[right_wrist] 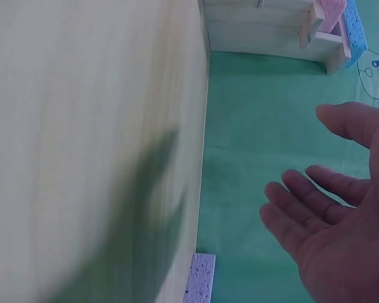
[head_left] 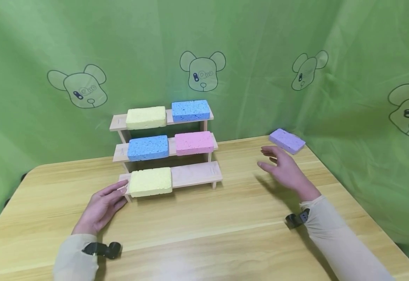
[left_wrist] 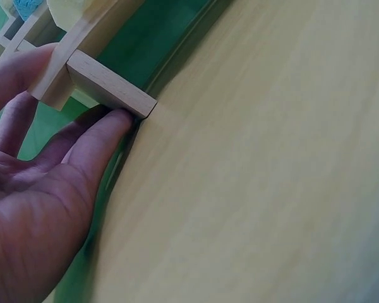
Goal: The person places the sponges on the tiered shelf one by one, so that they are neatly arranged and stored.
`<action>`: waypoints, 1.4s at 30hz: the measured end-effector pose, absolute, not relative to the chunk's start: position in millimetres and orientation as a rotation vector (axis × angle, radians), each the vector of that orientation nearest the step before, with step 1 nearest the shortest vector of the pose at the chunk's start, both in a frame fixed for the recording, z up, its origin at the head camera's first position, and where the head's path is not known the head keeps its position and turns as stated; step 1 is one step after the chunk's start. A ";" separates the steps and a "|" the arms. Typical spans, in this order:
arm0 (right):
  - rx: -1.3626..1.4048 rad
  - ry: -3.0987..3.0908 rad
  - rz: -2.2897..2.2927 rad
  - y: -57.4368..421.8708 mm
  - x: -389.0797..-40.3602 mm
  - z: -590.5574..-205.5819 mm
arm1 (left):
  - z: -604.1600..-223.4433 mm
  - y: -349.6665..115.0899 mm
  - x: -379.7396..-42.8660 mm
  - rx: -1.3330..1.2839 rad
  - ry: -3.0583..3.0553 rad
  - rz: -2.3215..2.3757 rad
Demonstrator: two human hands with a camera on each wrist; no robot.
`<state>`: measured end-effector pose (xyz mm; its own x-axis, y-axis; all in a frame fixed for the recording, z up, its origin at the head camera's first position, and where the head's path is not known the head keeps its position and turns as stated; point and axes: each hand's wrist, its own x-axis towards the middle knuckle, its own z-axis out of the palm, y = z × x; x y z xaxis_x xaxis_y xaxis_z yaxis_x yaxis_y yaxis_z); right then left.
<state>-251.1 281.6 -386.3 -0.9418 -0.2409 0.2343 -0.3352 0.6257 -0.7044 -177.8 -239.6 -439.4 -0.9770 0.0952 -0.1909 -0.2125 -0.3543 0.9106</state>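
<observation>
A three-tier wooden shelf rack (head_left: 195,174) stands on the table. My left hand (head_left: 100,208) grips the left end of its lowest tier. In the left wrist view, a finger lies on the plank and the thumb touches the leg (left_wrist: 110,85). Beside those fingers sits a yellow sponge (head_left: 150,182) on that tier. The middle tier carries a blue sponge (head_left: 148,148) and a pink sponge (head_left: 194,143). On the top tier are another yellow sponge (head_left: 146,118) and another blue sponge (head_left: 190,110). My right hand (head_left: 288,171) holds nothing, fingers spread, close to a purple sponge (head_left: 287,141).
The purple sponge lies at the table's far right corner. A green curtain (head_left: 253,109) with printed bear heads hangs behind the rack and along the right side. Wood-grain tabletop (head_left: 197,234) stretches in front of the rack.
</observation>
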 end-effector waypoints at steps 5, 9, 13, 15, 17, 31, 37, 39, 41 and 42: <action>0.444 -2.792 1.124 290.1 -251.1 -385.3 | -439.6 -239.9 -177.6 -0.163 1.655 2.443; 0.383 -2.813 1.089 297.2 -249.9 -383.5 | -439.5 -239.9 -177.8 -0.162 1.649 2.442; 0.358 -2.788 1.078 303.3 -250.1 -380.9 | -438.8 -240.2 -178.0 -0.153 1.659 2.438; 0.348 -2.775 1.084 307.2 -250.4 -380.3 | -438.6 -240.2 -178.1 -0.154 1.663 2.436; 0.333 -2.766 1.102 311.3 -251.2 -380.2 | -438.7 -240.2 -177.9 -0.159 1.664 2.437; 0.147 -2.704 1.295 342.2 -261.2 -387.5 | -438.9 -239.6 -177.9 -0.165 1.675 2.430; 0.149 -2.658 1.376 346.6 -264.6 -389.4 | -438.9 -239.5 -177.8 -0.166 1.674 2.427; 0.139 -2.653 1.389 349.0 -267.1 -390.6 | -438.9 -239.4 -177.7 -0.168 1.674 2.431; 0.102 -2.675 1.370 352.3 -269.7 -391.7 | -439.1 -239.5 -177.7 -0.172 1.671 2.434; 0.076 -2.694 1.357 354.2 -271.2 -392.1 | -439.2 -239.5 -177.7 -0.173 1.671 2.436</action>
<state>-271.2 354.2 -392.1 -0.9910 0.0113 0.1336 -0.1006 0.5959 -0.7967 -177.7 -239.5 -439.2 -0.9766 0.0841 -0.1979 -0.2149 -0.3507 0.9115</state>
